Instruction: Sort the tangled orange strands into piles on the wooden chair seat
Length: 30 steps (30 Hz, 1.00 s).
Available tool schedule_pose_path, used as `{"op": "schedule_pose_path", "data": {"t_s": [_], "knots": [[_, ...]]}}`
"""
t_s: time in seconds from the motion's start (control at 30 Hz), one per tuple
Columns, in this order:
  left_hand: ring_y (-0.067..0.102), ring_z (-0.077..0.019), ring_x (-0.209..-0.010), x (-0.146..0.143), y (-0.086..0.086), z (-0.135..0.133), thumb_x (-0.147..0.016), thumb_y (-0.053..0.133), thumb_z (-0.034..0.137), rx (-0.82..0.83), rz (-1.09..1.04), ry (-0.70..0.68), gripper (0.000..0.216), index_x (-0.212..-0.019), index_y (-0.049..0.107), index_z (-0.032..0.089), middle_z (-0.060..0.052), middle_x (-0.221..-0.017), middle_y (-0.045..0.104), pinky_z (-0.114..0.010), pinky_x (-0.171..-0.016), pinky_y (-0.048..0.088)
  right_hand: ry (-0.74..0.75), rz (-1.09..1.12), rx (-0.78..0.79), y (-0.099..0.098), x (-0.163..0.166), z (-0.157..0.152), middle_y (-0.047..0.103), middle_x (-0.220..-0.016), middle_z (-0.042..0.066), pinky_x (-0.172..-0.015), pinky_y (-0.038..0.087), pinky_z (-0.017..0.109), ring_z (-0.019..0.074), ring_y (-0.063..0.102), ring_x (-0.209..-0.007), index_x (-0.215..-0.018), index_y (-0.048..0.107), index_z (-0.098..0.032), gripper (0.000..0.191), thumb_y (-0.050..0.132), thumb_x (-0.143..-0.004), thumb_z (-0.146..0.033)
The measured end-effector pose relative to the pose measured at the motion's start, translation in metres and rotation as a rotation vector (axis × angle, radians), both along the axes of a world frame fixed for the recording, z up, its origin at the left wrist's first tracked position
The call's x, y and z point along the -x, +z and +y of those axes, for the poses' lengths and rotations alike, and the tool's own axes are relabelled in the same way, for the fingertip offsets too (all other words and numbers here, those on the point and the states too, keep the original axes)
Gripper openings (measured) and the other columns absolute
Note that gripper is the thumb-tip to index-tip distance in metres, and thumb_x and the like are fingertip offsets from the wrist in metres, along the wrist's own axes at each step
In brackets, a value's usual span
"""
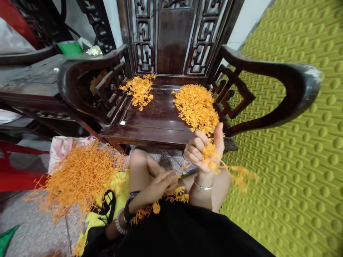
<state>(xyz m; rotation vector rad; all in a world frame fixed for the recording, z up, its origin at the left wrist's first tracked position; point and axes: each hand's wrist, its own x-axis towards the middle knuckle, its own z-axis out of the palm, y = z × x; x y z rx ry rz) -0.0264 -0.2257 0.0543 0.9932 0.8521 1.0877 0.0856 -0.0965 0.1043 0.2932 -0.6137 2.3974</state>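
Note:
My right hand (199, 151), palm up with its fingers curled and thumb raised, holds a bunch of small orange plastic flower pieces (210, 153). From that hand an orange sprig (242, 176) trails out to the right, blurred. Left of it, my left hand (166, 181) is closed in a pinch on a thin orange stem (185, 166) that runs toward the right hand. More orange pieces (177, 194) lie across my lap. Just beyond the right hand, a large heap of orange flower pieces (197, 107) rests on the seat of a dark wooden armchair (160, 121).
A smaller orange pile (139, 91) sits on the seat's left side. At lower left, a big tangle of orange branched stems (80, 175) lies over a pink-and-white bag (59, 151). Curved chair arms (297, 89) flank the seat. Yellow-green bumpy matting (302, 160) covers the right side.

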Motion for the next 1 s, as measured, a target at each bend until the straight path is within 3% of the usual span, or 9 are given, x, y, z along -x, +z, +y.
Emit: {"op": "schedule_pose_path", "data": {"t_s": [0.2, 0.37, 0.53, 0.7, 0.8, 0.87, 0.93, 1.0], "knots": [[0.017, -0.0086, -0.048, 0.001, 0.01, -0.006, -0.092, 0.039, 0.057, -0.004, -0.036, -0.138, 0.048, -0.062, 0.032, 0.02, 0.008, -0.05, 0.024, -0.03, -0.052, 0.017, -0.149, 0.071, -0.05, 0.025, -0.016, 0.001, 0.019, -0.042, -0.008, -0.032, 0.026, 0.016, 0.0046, 0.013, -0.031, -0.052, 0.031, -0.019, 0.057, 0.035, -0.094, -0.058], [0.016, -0.0081, -0.047, 0.0, 0.019, -0.011, -0.093, 0.041, 0.052, 0.031, -0.082, -0.141, 0.046, -0.062, 0.034, 0.019, 0.007, -0.051, 0.023, -0.028, -0.049, 0.014, -0.316, -0.334, -0.132, 0.044, -0.024, 0.011, 0.018, -0.039, -0.009, -0.036, 0.026, 0.018, 0.005, 0.019, -0.028, -0.054, 0.036, -0.02, 0.052, 0.048, -0.09, -0.055], [0.011, -0.0057, -0.037, 0.003, 0.027, 0.016, -0.093, 0.044, 0.047, 0.126, -0.324, -0.045, 0.047, -0.057, 0.031, 0.02, 0.01, -0.04, 0.018, -0.022, -0.041, 0.012, -0.189, -0.701, -0.038, 0.052, 0.017, 0.066, 0.014, -0.04, -0.009, -0.036, 0.02, 0.019, 0.0043, 0.011, -0.03, -0.055, 0.017, -0.02, 0.05, 0.044, -0.095, -0.032], [0.01, -0.0053, -0.033, 0.003, 0.045, 0.058, -0.099, 0.033, 0.033, 0.247, -0.687, 0.075, 0.045, -0.057, 0.029, 0.018, 0.01, -0.041, 0.013, -0.016, -0.038, 0.02, -0.325, -0.653, 0.019, 0.051, 0.06, 0.11, 0.023, -0.041, -0.009, -0.04, 0.027, 0.015, 0.0034, 0.021, -0.035, -0.055, 0.031, -0.019, 0.044, 0.038, -0.097, -0.033], [0.008, -0.0048, -0.031, 0.002, 0.053, 0.068, -0.1, 0.027, 0.031, 0.24, -0.811, 0.037, 0.047, -0.055, 0.027, 0.018, 0.009, -0.041, 0.01, -0.015, -0.038, 0.022, -0.32, -0.542, -0.039, 0.047, 0.064, 0.095, 0.045, -0.049, -0.005, -0.053, 0.041, 0.017, 0.004, 0.044, -0.048, -0.062, 0.047, -0.018, 0.049, 0.034, -0.093, -0.053], [0.007, -0.0043, -0.031, 0.003, 0.054, 0.068, -0.1, 0.026, 0.03, 0.239, -0.835, 0.026, 0.047, -0.055, 0.027, 0.018, 0.01, -0.041, 0.009, -0.014, -0.037, 0.02, -0.245, -0.52, -0.079, 0.036, 0.06, 0.07, 0.062, -0.07, 0.002, -0.067, 0.048, 0.025, 0.0089, 0.06, -0.07, -0.073, 0.058, -0.017, 0.064, 0.023, -0.087, -0.069], [0.004, -0.0037, -0.031, 0.006, 0.051, 0.067, -0.1, 0.024, 0.027, 0.227, -0.854, 0.037, 0.047, -0.054, 0.028, 0.017, 0.01, -0.04, 0.008, -0.013, -0.036, 0.017, -0.159, -0.512, -0.108, 0.017, 0.054, 0.043, 0.068, -0.095, 0.009, -0.081, 0.05, 0.033, 0.016, 0.063, -0.093, -0.086, 0.062, -0.016, 0.076, 0.022, -0.079, -0.081], [0.002, -0.0034, -0.031, 0.011, 0.045, 0.066, -0.101, 0.021, 0.026, 0.221, -0.869, 0.046, 0.048, -0.054, 0.029, 0.017, 0.01, -0.039, 0.008, -0.013, -0.036, 0.015, -0.095, -0.485, -0.107, -0.004, 0.05, 0.019, 0.067, -0.107, 0.012, -0.092, 0.049, 0.037, 0.02, 0.061, -0.105, -0.093, 0.062, -0.015, 0.077, 0.037, -0.072, -0.085]]}}
